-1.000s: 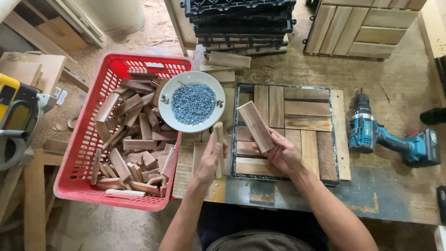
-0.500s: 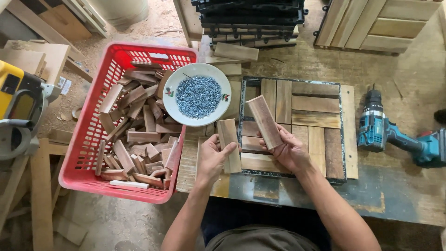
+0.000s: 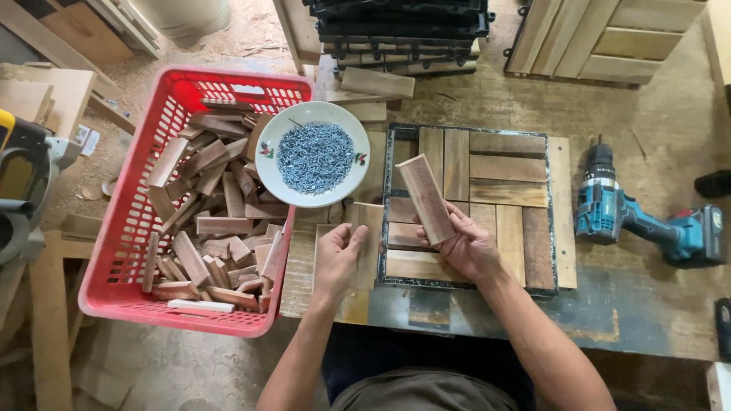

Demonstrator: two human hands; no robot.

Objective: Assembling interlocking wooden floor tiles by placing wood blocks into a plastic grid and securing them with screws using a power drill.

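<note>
My right hand (image 3: 466,247) grips a short wooden slat (image 3: 426,198), held tilted above the left part of a square metal frame (image 3: 550,228) filled with wooden slats. My left hand (image 3: 339,259) holds a second wooden slat (image 3: 368,240) upright just left of the frame's edge. A white bowl of grey screws (image 3: 314,156) rests on the rim of a red plastic basket (image 3: 122,251) that holds several wood offcuts.
A teal cordless drill (image 3: 636,217) lies right of the frame on the workbench. Black plastic tile bases (image 3: 403,27) are stacked at the back, with wooden panels (image 3: 601,34) beside them. A yellow and grey saw (image 3: 23,183) sits at the far left. Sawdust covers the floor.
My left hand has shifted the upright slat slightly closer to the frame. My right hand still holds its slat tilted over the frame. The view has drifted a little.
</note>
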